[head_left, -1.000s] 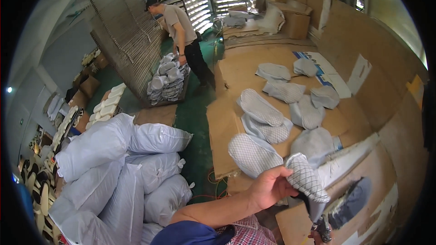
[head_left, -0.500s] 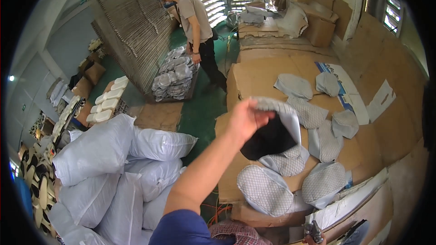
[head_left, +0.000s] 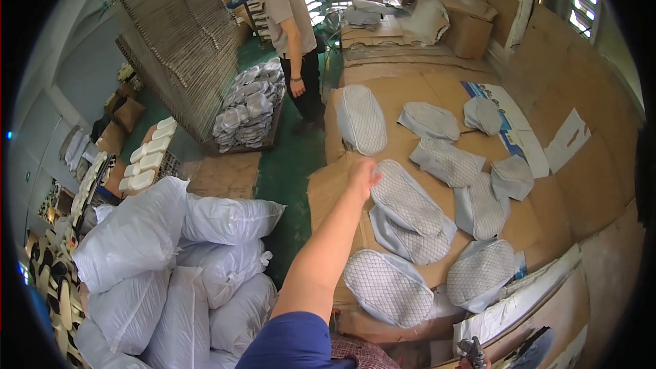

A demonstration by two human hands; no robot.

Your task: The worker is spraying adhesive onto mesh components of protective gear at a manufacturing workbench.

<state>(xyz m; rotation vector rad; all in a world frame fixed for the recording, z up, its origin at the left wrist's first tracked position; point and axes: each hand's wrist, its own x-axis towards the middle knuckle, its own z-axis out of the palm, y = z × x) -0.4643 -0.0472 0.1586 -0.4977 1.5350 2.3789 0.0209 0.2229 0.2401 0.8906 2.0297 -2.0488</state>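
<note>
Matt cloth pieces [head_left: 388, 288], glossy plastic sacks [head_left: 133, 232]

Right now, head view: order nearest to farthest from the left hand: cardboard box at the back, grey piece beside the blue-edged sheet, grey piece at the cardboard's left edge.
1. Left-edge grey piece: just beyond the left hand.
2. Grey piece beside the blue-edged sheet: farther, to the right.
3. Cardboard box: at the back, right.

Work surface [head_left: 328, 181]: faced with brown cardboard. Clock positions from its centre: one grey quilted piece [head_left: 362, 123] at half past ten; single pieces at twelve [head_left: 429, 123], one, five and seven; overlapping pair [head_left: 406, 201] inward of eight; touching group [head_left: 482, 208] toward three; blue-and-white sheet [head_left: 525, 143] at two.
</note>
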